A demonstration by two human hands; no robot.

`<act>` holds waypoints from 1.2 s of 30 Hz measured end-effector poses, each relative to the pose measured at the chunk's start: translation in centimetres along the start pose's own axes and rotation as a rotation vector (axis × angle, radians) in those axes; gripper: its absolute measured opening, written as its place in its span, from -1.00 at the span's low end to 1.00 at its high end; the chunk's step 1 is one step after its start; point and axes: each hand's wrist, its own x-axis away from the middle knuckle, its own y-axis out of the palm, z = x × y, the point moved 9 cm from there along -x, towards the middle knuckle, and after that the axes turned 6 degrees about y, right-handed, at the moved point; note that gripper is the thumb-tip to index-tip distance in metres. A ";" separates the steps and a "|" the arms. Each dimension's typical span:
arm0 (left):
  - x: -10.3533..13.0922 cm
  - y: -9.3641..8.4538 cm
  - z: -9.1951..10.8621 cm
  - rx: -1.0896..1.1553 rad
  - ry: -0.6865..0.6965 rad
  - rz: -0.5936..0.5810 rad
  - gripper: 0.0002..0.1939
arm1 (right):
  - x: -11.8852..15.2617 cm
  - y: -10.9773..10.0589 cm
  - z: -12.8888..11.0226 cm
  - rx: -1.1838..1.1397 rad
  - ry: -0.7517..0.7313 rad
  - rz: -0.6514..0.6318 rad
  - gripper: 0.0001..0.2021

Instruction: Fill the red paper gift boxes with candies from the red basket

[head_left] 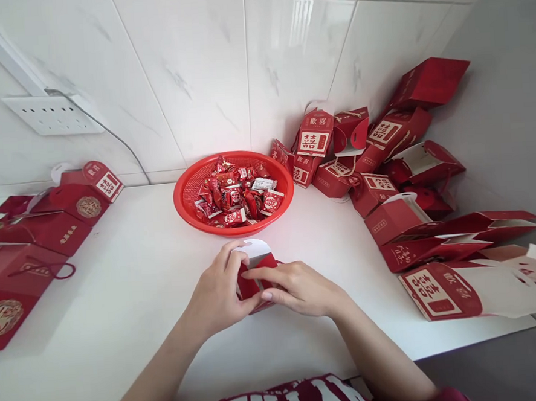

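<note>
Near the table's front, between my hands, stands a small red gift box with its pale rounded flap raised at the back. My left hand grips its left side, fingers over the edge and thumb low at the front. From the right, my right hand holds the box, index finger reaching over its top and thumb at the front near the left thumb. The box's inside is mostly hidden by my fingers. Just behind it sits a red plastic basket holding many wrapped candies.
Piled red gift boxes fill the right side against a grey panel, some with open flaps, one near the front edge. More red boxes line the left. A socket strip with a cable is on the tiled wall.
</note>
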 end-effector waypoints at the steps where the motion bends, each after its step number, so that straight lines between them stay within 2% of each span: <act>1: 0.3 0.0 -0.3 0.047 0.000 0.013 -0.64 | 0.0 -0.1 0.5 -0.010 0.034 0.018 -0.57; 5: 1.5 -0.2 -2.4 0.212 -0.040 0.055 -0.84 | 0.2 -0.6 1.7 -0.026 0.095 0.074 -0.63; 9: 1.6 0.3 -3.7 0.132 -0.068 -0.007 -0.90 | -0.1 0.0 1.3 0.152 0.072 0.069 -0.62; 13: 1.3 0.4 -2.3 -0.085 0.057 0.006 -0.80 | -0.5 0.6 1.0 0.308 0.070 0.099 -0.52; 16: 1.4 1.6 -0.6 -0.098 0.188 -0.032 -0.67 | -0.8 1.0 1.1 0.382 0.071 0.120 -0.41; 19: 1.6 3.0 0.5 -0.113 0.265 -0.079 -0.78 | -0.9 1.2 1.4 0.461 0.107 0.133 -0.33; 22: 1.6 3.5 0.5 -0.152 0.283 -0.066 -0.76 | -0.8 1.1 1.7 0.501 0.148 0.141 -0.29; 27: 1.6 3.5 -0.3 -0.141 0.281 -0.022 -0.81 | -0.5 0.5 1.5 0.424 0.111 0.161 -0.32; 32: 1.6 3.5 -1.9 -0.103 0.222 -0.047 -0.83 | 0.7 -1.3 1.3 0.096 0.043 0.224 -0.51; 34: 1.7 3.3 -2.7 -0.070 0.187 -0.056 -0.73 | 1.3 -2.6 2.2 -0.032 0.079 0.289 -0.57; 36: 1.7 3.2 -3.5 -0.025 0.154 -0.066 -0.55 | 1.9 -3.7 3.8 -0.057 0.156 0.340 -0.60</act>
